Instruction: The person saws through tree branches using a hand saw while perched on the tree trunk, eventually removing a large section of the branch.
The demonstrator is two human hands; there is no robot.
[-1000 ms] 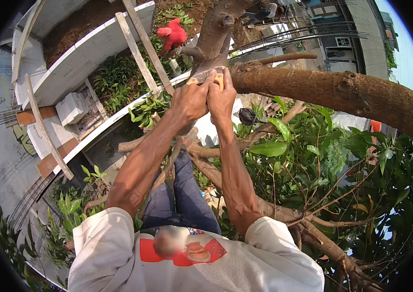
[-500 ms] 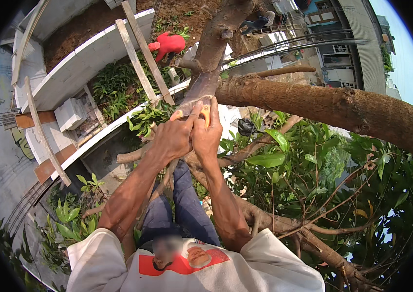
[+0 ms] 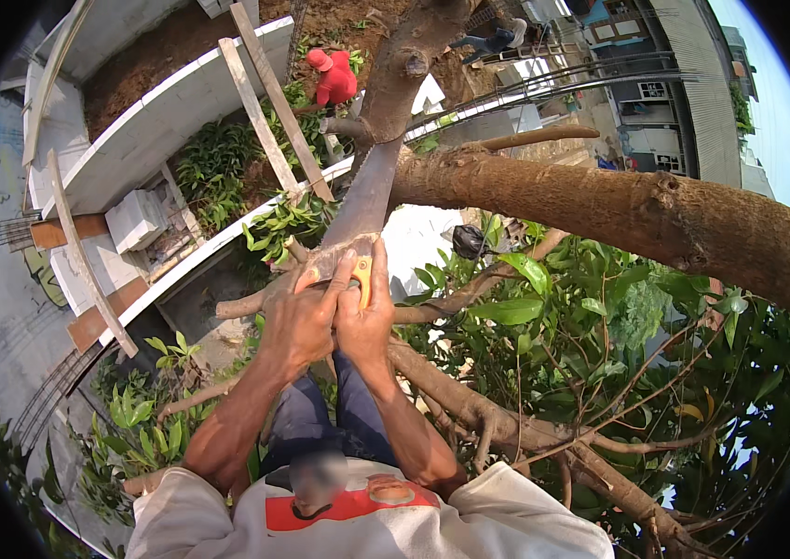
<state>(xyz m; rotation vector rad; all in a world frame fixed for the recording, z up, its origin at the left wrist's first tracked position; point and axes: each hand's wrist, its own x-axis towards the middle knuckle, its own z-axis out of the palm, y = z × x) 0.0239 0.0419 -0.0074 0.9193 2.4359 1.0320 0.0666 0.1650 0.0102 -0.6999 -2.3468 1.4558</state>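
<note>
Both hands are closed around the yellow-orange handle [image 3: 363,274] of a hand saw. My left hand [image 3: 294,321] wraps the handle's left side. Beside it my right hand [image 3: 364,321] grips from the right, its index finger stretched along the handle. The saw's long metal blade [image 3: 367,191] points away from me, and its far end meets a thick tree limb [image 3: 404,84] near the fork. How deep the blade sits in the wood is hidden. From that fork a heavy branch [image 3: 600,198] runs off to the right.
Lower branches [image 3: 507,424] and dense leaves [image 3: 674,373] spread at right, with a black bundle [image 3: 469,242] among them. Wooden planks [image 3: 260,116] lean across a pale block wall [image 3: 171,102] at left. Far below, a person in red [image 3: 334,79] stands near the wall; cables [image 3: 544,88] cross behind.
Both hands have pulled the saw back toward my body, so more of the blade shows. Below, the person in red has shifted and changed posture.
</note>
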